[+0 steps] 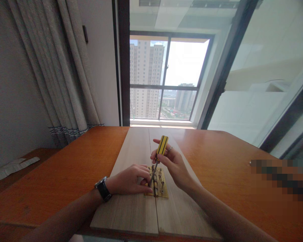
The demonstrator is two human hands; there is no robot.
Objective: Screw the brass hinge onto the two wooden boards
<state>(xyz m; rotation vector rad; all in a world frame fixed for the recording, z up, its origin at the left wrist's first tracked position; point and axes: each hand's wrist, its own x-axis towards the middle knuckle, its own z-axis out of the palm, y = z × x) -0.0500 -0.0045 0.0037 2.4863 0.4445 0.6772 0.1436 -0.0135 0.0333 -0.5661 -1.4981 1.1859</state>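
A brass-coloured hinge lies across the seam between two pale wooden boards placed side by side. Several small screws or holes show on its right leaf; I cannot tell which. My right hand grips a screwdriver by its yellow-and-black handle, the shaft slanting down to the hinge's left leaf. My left hand, below a black-strapped wristwatch, rests at that leaf with its fingers closed around the screwdriver's tip. Whatever the left fingers pinch there is hidden.
The boards lie on an orange-brown wooden table. A pixelated dark patch covers something on its right side. Grey curtains hang at the left, above a pale strip. Beyond the table stands a window.
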